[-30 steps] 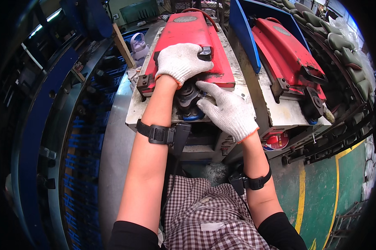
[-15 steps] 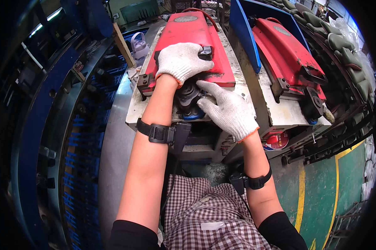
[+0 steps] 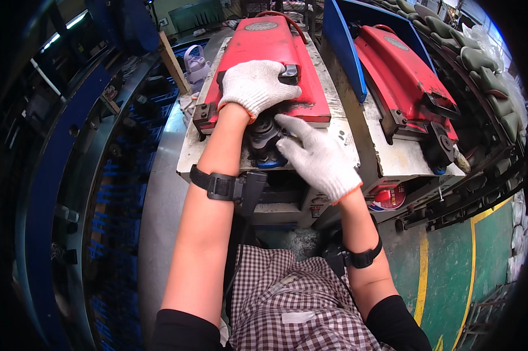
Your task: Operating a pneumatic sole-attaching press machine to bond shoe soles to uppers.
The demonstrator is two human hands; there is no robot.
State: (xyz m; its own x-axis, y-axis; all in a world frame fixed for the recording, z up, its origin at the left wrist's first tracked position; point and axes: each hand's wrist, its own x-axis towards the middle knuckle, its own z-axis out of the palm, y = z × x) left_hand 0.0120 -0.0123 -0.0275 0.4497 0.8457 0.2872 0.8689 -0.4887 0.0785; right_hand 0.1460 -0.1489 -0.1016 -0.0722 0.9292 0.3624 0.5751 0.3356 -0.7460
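Observation:
My left hand (image 3: pixel 255 86), in a white knit glove with an orange cuff edge, is closed over the black handle (image 3: pixel 289 74) at the front of a red machine lid (image 3: pixel 264 44). Most of that handle is hidden under the glove. Just below the lid's front edge sits a black round latch piece (image 3: pixel 264 133) with a blue base. Beside its right side is my right hand (image 3: pixel 319 157), gloved alike, thumb and forefinger apart. Their tips are at the latch's edge; whether they press on it I cannot tell.
To the right stands a second red-lidded machine (image 3: pixel 401 70) behind a blue panel (image 3: pixel 348 52). Several dark green pads (image 3: pixel 489 61) fill a rack at the far right. A lilac bottle (image 3: pixel 196 65) stands left of the lid. Yellow lines (image 3: pixel 422 275) cross the green floor.
My right hand has shifted very slightly beside the latch piece. My left hand keeps its hold on the handle, and the lid looks unmoved.

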